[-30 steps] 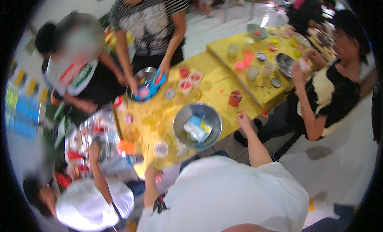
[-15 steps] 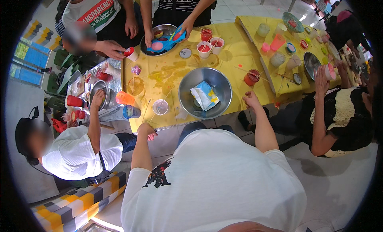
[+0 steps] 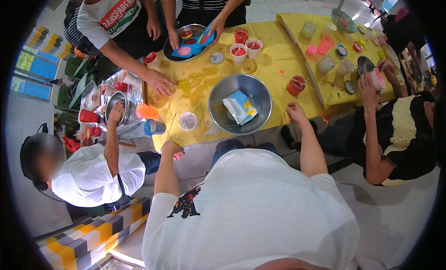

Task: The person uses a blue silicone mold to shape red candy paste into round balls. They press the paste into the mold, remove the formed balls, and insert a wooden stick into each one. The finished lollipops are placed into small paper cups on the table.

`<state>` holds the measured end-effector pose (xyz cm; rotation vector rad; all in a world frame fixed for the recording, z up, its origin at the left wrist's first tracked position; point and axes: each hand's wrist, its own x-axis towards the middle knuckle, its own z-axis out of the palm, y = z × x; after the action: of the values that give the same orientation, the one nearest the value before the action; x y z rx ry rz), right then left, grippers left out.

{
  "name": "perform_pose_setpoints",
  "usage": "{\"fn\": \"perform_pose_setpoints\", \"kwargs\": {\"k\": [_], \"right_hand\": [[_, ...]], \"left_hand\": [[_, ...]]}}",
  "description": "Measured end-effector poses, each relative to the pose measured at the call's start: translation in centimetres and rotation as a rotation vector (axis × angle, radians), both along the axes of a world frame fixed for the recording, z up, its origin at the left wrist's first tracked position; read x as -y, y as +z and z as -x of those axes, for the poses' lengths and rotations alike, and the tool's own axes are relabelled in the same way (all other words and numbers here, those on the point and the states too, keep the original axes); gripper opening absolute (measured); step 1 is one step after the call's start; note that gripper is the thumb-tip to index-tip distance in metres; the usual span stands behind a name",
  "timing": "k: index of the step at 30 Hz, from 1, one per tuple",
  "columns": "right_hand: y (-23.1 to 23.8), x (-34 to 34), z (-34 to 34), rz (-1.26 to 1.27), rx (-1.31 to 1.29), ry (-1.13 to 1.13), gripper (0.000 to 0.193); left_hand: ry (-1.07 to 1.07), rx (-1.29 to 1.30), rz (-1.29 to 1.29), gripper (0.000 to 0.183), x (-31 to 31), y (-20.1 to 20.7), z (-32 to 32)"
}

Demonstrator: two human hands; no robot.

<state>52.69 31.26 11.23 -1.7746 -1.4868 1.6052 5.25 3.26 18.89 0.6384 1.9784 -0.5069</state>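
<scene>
My left hand (image 3: 172, 149) is at the table's front edge with its fingers curled; what they hold, if anything, is hidden. Just beyond it are thin sticks (image 3: 171, 124) and a white cup (image 3: 188, 121). Past the table's front edge on the right, my right hand (image 3: 296, 113) is loosely closed, with nothing visible in it. It is nearest to a jar of red paint-like stuff (image 3: 296, 85) with sticks across it. Between my hands stands a large steel bowl (image 3: 214, 105), apart from both. Inside lies a crumpled white-and-blue packet (image 3: 240, 107) with yellow smears.
A yellow-covered table (image 3: 193, 91) bears wet stains, red-filled cups (image 3: 239, 52) and an orange cup (image 3: 147, 111). Across it, a person's hands hold a blue packet (image 3: 185, 51) over a steel bowl. Other people work at left and right. A second yellow table (image 3: 297, 31) adjoins.
The person at the far left has let go of a red-filled cup and reached a hand onto the table, over the small pink item. My own hands have hardly moved.
</scene>
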Motion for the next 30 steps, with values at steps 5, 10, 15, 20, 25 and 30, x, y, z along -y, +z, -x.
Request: {"fn": "perform_pose_setpoints", "kwargs": {"k": [5,10,15,20,25,30], "right_hand": [[0.1,0.0,0.1,-0.014,0.004,0.003,0.039],[0.1,0.1,0.3,-0.042,0.045,0.009,0.038],[0.8,0.2,0.7,-0.021,0.051,0.002,0.038],[0.1,0.1,0.2,-0.030,0.051,-0.001,0.039],[-0.4,0.1,0.0,-0.059,0.042,-0.001,0.038],[0.7,0.6,0.6,-0.050,0.045,0.016,0.034]], "left_hand": [[0.018,0.023,0.055,0.023,-0.1,-0.2,0.2],[0.042,0.053,0.064,0.024,0.8,-2.9,1.8],[0.060,0.066,0.088,0.024,1.2,-4.4,2.4],[0.031,0.044,0.035,0.024,0.7,-2.7,1.4],[0.029,0.038,0.047,0.024,0.2,-1.1,0.6],[0.032,0.057,0.084,0.025,0.5,-2.0,1.2]]}}
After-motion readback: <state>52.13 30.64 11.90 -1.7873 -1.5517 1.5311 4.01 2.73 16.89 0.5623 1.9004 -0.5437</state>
